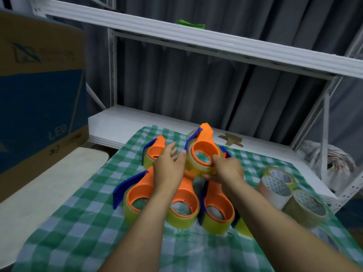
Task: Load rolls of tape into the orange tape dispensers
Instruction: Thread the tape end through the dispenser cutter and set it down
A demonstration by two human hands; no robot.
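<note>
So both hands are up at the raised dispenser (pixel 204 143), the orange one with the blue blade arm. It's lifted above the rest of the pile, nose pointing away from the camera. It already has a clear tape roll (pixel 193 166) sitting around its orange ring.

The right hand (pixel 228 170) has its fingers (pixel 215 159) curled over the roll's near-right edge with the thumb underneath, so it's properly gripping that roll. The left hand (pixel 169 166) isn't holding anything. Its fingers are spread and relaxed, and one fingertip is just touching the left side of the roll.

Everything sits on a green checked cloth (pixel 82 228). In the front row there are 3 more orange dispensers, each with a yellowish roll on it: the front-left dispenser (pixel 140 193), the middle dispenser (pixel 185 201) and the front-right dispenser (pixel 218 209). The 3 are packed side by side. A back-left dispenser (pixel 157 149) is partly hidden behind the left hand.

Off to the right on the cloth are 3 spare rolls, touching each other: a yellowish roll (pixel 280 173), a white roll (pixel 275 190) and a brown roll (pixel 306 210).

There's a big cardboard box (pixel 39 85) on the left and a white shelf rack (pixel 176 40) behind.
</note>
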